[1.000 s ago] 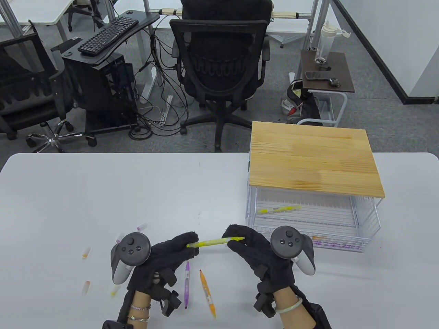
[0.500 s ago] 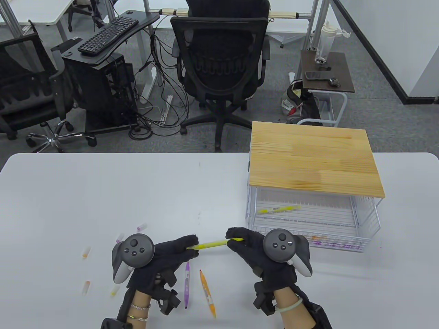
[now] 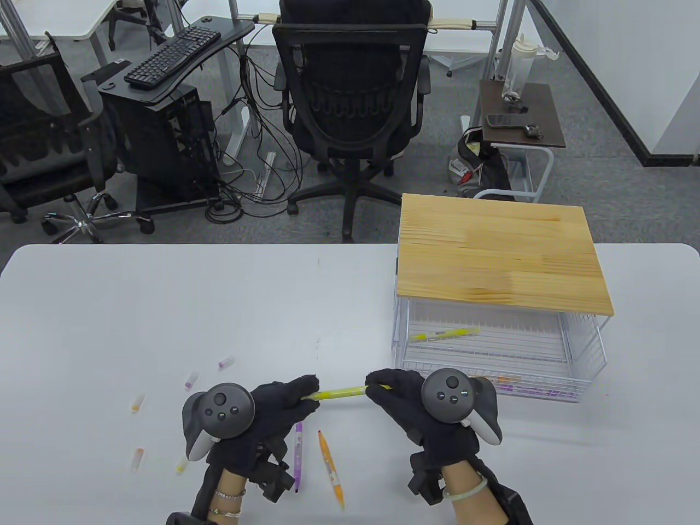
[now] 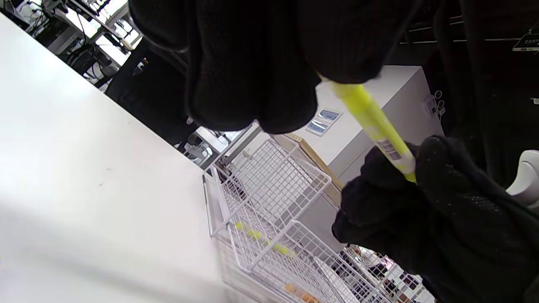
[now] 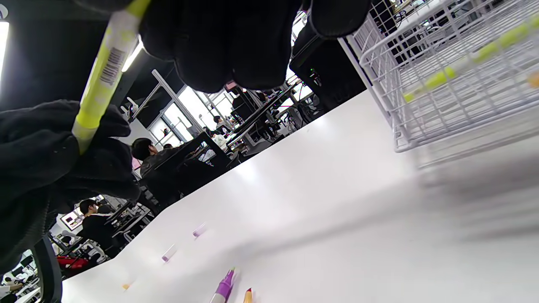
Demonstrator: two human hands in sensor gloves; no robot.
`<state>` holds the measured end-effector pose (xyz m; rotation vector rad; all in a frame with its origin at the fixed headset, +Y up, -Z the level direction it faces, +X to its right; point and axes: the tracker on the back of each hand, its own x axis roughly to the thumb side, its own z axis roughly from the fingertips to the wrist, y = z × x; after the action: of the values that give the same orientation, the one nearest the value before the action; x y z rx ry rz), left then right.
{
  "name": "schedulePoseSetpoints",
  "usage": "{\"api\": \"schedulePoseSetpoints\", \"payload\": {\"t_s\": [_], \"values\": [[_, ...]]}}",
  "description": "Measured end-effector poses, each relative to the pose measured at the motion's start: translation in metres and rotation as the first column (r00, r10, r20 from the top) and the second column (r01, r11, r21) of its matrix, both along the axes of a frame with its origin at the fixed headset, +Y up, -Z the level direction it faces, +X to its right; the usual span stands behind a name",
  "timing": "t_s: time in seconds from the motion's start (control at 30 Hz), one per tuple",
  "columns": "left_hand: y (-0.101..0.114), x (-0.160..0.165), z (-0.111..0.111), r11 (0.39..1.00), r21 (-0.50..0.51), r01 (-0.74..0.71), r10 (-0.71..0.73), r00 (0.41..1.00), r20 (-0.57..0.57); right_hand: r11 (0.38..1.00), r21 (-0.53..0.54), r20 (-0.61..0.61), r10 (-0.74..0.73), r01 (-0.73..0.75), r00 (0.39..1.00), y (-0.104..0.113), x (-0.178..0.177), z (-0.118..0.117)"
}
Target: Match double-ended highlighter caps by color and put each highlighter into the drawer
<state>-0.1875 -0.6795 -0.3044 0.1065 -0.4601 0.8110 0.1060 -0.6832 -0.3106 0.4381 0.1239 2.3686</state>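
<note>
A yellow highlighter (image 3: 343, 391) hangs level above the table between both hands. My left hand (image 3: 284, 399) pinches its left end and my right hand (image 3: 395, 389) pinches its right end. The same yellow highlighter (image 4: 372, 124) shows in the left wrist view, and its barcoded barrel (image 5: 101, 78) in the right wrist view. A purple highlighter (image 3: 298, 451) and an orange highlighter (image 3: 330, 465) lie uncapped on the table under the hands. Loose caps lie to the left: two purple (image 3: 226, 361), (image 3: 191, 380), two orange (image 3: 136, 403), (image 3: 137, 458) and a yellow one (image 3: 182, 465). The wire drawer (image 3: 495, 381) stands pulled out at the right.
One capped yellow highlighter (image 3: 445, 333) lies in the drawer, with orange and purple ones near its front rail (image 3: 511, 388). A wooden top (image 3: 500, 254) covers the drawer unit. Office chairs and a desk stand beyond the table's far edge.
Both hands have drifted slightly right and toward the near edge, closing in on each other, so less of the yellow highlighter shows between them.
</note>
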Motion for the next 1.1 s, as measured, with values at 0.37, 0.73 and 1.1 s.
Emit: {"api": "schedulePoseSetpoints", "payload": {"t_s": [0.37, 0.73, 1.1], "values": [[0.005, 0.019, 0.007, 0.967, 0.066, 0.246, -0.240, 0.967, -0.080, 0.970, 0.088, 0.116, 0.218, -0.228, 0.969, -0.004, -0.014, 0.002], [-0.009, 0.043, 0.007, 0.969, 0.047, 0.242, -0.241, 0.970, -0.028, 0.803, 0.308, 0.201, 0.469, -0.510, 0.860, -0.006, -0.070, 0.030], [0.017, 0.005, 0.014, 0.912, 0.129, 0.390, -0.361, 0.910, -0.203, 0.907, 0.238, 0.190, 0.308, -0.348, 0.932, 0.004, -0.045, 0.020]]}}
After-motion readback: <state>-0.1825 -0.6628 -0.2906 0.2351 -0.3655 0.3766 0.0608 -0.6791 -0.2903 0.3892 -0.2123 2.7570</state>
